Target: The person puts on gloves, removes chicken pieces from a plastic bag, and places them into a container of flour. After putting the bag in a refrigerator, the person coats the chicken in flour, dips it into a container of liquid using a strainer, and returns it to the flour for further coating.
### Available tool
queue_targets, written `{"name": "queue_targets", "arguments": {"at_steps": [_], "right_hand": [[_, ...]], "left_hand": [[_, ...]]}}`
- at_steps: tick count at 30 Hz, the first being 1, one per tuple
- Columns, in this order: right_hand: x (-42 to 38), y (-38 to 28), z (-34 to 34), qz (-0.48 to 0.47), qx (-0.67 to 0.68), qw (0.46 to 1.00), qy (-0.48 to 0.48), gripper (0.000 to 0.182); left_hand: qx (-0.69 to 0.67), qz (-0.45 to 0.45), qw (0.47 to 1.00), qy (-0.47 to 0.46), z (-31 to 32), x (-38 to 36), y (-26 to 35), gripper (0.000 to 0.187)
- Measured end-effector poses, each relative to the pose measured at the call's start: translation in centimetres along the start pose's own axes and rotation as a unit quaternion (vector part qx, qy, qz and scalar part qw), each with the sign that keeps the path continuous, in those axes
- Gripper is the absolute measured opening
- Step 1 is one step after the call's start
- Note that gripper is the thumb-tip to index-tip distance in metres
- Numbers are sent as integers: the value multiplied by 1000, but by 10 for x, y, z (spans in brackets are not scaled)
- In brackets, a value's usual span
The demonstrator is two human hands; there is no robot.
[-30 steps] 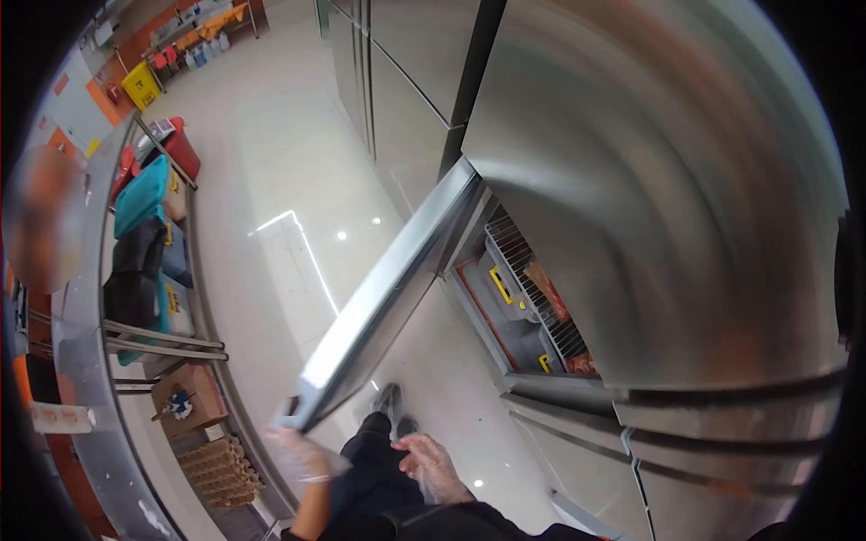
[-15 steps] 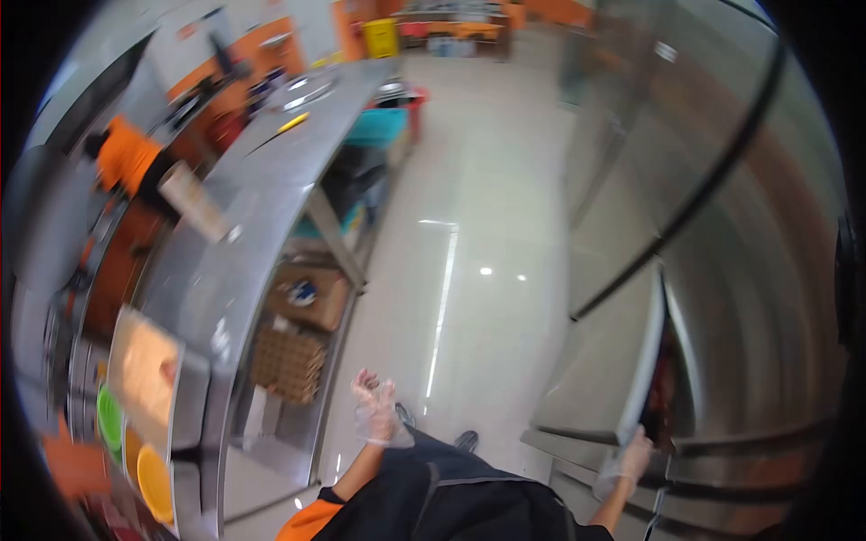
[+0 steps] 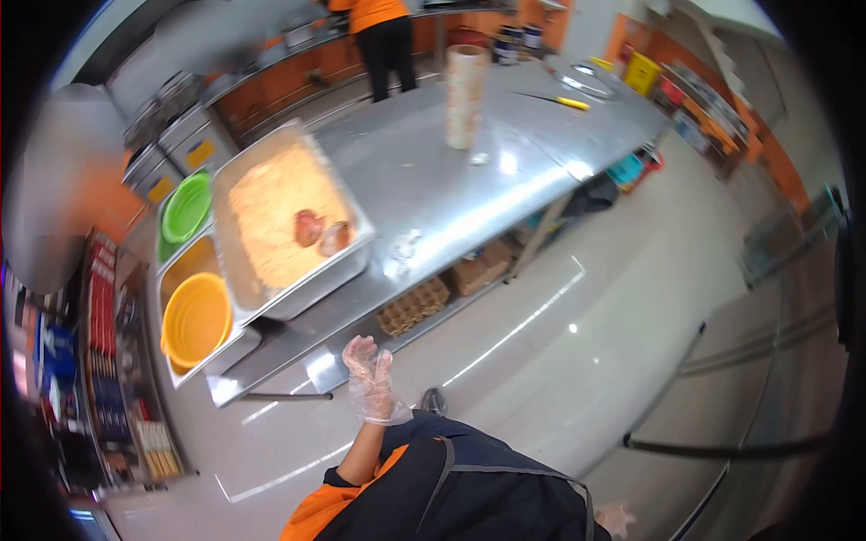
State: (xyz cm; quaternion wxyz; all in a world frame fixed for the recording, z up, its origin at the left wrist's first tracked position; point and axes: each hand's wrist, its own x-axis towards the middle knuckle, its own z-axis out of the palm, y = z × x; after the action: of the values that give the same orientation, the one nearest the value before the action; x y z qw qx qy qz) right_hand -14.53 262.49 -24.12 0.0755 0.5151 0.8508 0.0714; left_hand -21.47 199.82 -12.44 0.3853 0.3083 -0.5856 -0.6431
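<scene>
My left hand, in a clear plastic glove, is raised in front of the steel table, its fingers apart and holding nothing. My right hand, also gloved, shows only in part at the bottom right, beside my apron, fingers spread. On the table's near left end, a deep steel tray holds orange-yellow powder with two reddish pieces on it. Left of it, a yellow basket and a green basket sit in smaller steel containers.
A wrap roll stands upright on the table, with a yellow-handled knife farther back. Egg cartons lie on the lower shelf. Another person stands beyond the table. Steel doors with dark edges are at the right; a stocked shelf is at the left.
The view has swung left toward the table and tray. My right hand has come off the steel door edge and sits lower, near my side. My left hand stays raised and open.
</scene>
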Motion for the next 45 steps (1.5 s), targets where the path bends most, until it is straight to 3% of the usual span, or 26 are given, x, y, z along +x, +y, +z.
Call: {"name": "queue_targets", "arguments": {"at_steps": [2, 3, 4, 5, 6, 8, 11, 12, 14, 17, 18, 20, 24, 26, 30, 36, 42, 45], "right_hand": [[-10, -119, 24, -101, 18, 994, -28, 59], [-6, -171, 39, -122, 125, 979, -104, 62], [-52, -240, 0, -184, 224, 943, -161, 70], [-107, -294, -59, -340, 284, 875, -194, 71], [-144, -346, -96, -410, 332, 806, -268, 70], [-201, -433, -130, -562, 391, 655, -319, 63], [-313, -507, -252, -795, 340, 473, -172, 56], [-346, -525, -285, -829, 335, 422, -149, 53], [-410, -553, -318, -678, 375, 439, -456, 57], [-474, -609, -301, -750, 390, 348, -406, 54], [-495, -611, -303, -784, 428, 318, -319, 44], [-527, -614, -311, -799, 435, 311, -277, 46], [-555, -617, -315, -853, 357, 362, -118, 52], [-562, -629, -297, -864, 321, 380, -74, 57], [-565, -619, -314, -876, 244, 412, -52, 62], [-566, -615, -319, -878, 214, 426, -32, 65], [-565, -616, -315, -875, 210, 435, -33, 65], [-566, -612, -318, -873, 203, 443, -21, 65]], "left_hand": [[-4, 52, 998, 32, -25, 21, 21, 62], [-14, 72, 996, 52, -37, 32, 30, 63], [-24, 93, 993, 69, -48, 42, 39, 63], [-28, 111, 990, 75, -58, 52, 48, 72], [-43, 138, 985, 91, -65, 62, 61, 74], [-72, 194, 972, 114, -74, 82, 85, 80], [-50, 229, 959, 160, -87, 114, 105, 91], [-49, 244, 953, 174, -90, 127, 109, 92], [-42, 279, 943, 178, -94, 151, 107, 90], [-47, 306, 932, 188, -93, 188, 111, 83], [-36, 296, 936, 190, -94, 201, 113, 81], [-13, 276, 942, 189, -98, 229, 114, 79], [36, 242, 948, 204, -97, 276, 119, 77], [160, 231, 940, 193, -105, 285, 110, 77], [294, 190, 922, 166, -103, 281, 115, 78], [193, 197, 953, 126, -93, 276, 117, 81], [321, 250, 910, 80, -99, 286, 105, 80], [359, 231, 901, 74, -99, 285, 110, 80]]}}
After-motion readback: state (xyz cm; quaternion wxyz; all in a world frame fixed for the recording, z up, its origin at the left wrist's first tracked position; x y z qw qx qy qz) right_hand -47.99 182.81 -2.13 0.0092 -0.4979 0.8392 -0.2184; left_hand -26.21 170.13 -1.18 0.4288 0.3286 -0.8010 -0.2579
